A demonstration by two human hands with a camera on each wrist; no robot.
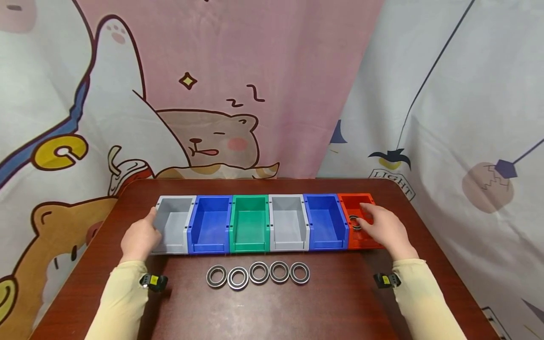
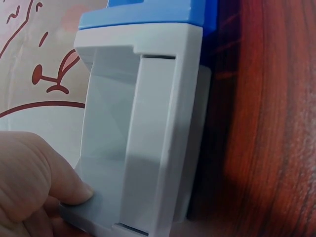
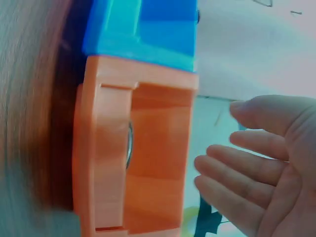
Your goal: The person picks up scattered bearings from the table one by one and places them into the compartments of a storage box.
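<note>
At the left end of a row of bins, my left hand (image 1: 139, 237) grips the side wall of a grey bin (image 2: 168, 138), its thumb (image 2: 71, 187) over the rim and the other fingers mostly hidden outside. My right hand (image 1: 387, 231) hovers over the red bin (image 1: 361, 242) at the right end, fingers apart and holding nothing. A ball bearing (image 1: 352, 222) lies inside that red bin; only its edge shows in the right wrist view. Several more bearings (image 1: 259, 273) lie side by side on the table before the row.
Between the end bins stand a blue bin (image 1: 212, 224), a green bin (image 1: 250, 224), a second grey bin (image 1: 290, 222) and another blue bin (image 1: 326, 224), joined side by side. The dark wooden table (image 1: 255, 314) ends behind them at a cartoon-printed curtain (image 1: 297, 118).
</note>
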